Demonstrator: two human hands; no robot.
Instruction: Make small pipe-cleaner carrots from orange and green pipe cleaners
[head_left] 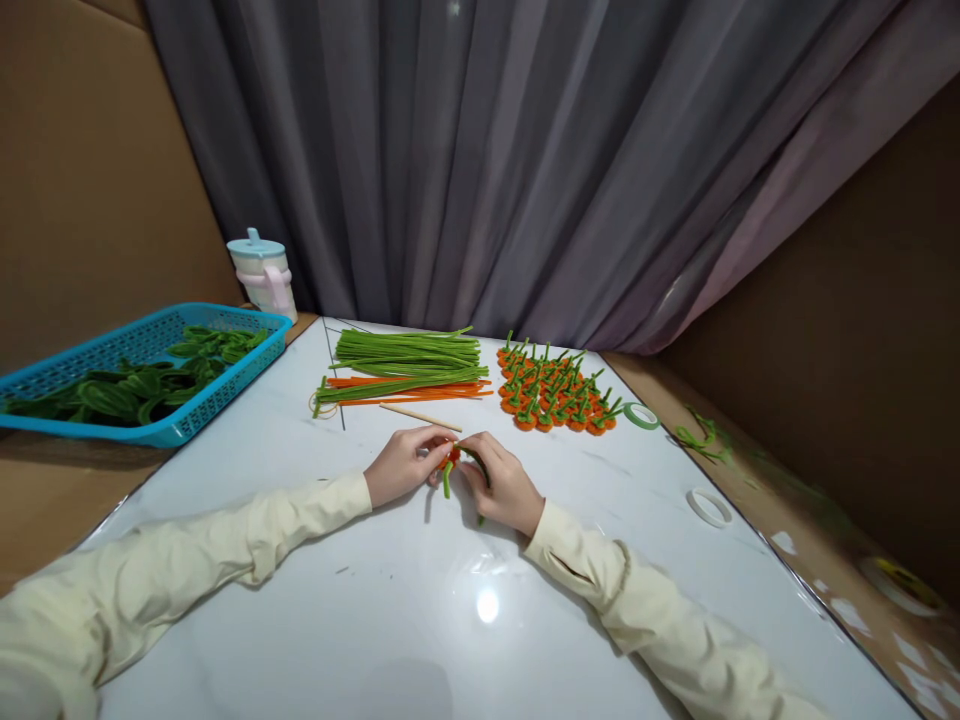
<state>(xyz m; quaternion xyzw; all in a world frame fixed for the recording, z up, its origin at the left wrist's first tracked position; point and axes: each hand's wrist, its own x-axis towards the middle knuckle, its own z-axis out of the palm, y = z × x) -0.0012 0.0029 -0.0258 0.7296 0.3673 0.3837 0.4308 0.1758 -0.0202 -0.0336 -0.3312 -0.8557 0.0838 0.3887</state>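
Observation:
Close together over the middle of the white table, my left hand [400, 468] and my right hand [508, 488] work on one small piece. My left fingers pinch an orange pipe-cleaner shape [452, 456], mostly hidden by the fingertips. A short green pipe-cleaner end [447, 482] hangs down from it. My right hand is closed on a green pipe cleaner [472, 455], which bends through the fingers and shows again below the palm. Just beyond the hands lies a thin wooden stick [420, 417].
Behind the hands lie bundled green pipe cleaners [409, 352] and orange pipe cleaners [405, 390]. Many orange-and-green pieces [555, 388] stand in rows at back right, near green tape [641, 416] and white tape [709, 507]. Left: a blue basket [169, 432] of green leaf shapes and a lidded cup [262, 275].

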